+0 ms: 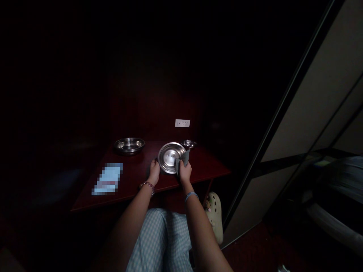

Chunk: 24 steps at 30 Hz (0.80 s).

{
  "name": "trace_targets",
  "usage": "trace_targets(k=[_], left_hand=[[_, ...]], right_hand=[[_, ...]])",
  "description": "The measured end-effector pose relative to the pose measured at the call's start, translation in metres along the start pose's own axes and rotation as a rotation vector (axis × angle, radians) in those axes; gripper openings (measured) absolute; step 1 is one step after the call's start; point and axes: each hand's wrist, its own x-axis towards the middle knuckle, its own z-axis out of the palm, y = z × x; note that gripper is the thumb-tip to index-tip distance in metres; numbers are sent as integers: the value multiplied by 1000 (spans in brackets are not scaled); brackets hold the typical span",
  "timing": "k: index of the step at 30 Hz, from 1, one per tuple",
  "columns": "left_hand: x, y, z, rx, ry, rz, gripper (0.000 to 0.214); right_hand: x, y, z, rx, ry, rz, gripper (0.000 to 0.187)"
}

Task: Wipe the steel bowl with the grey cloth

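Note:
A shiny round metal bowl is tilted toward me above the dark red table. My left hand grips its left rim, the fingers curled behind it. My right hand is closed around a grey cloth, which lies against the bowl's right side and rim. Another metal bowl or stack of bowls stands at the back left of the table. Behind the held bowl, to the right, sits a smaller metal bowl.
A blurred light-blue rectangle lies on the table's left side. A white socket plate is on the back wall. A pale clog shows below the table's right edge, and a light panel slants along the right.

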Motion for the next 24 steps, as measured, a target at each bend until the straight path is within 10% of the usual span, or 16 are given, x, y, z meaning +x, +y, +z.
trace_targets(k=[24], left_hand=[[-1,2,1,110,2,-58,23]], right_hand=[[3,2,-2,22,-3,1,24]])
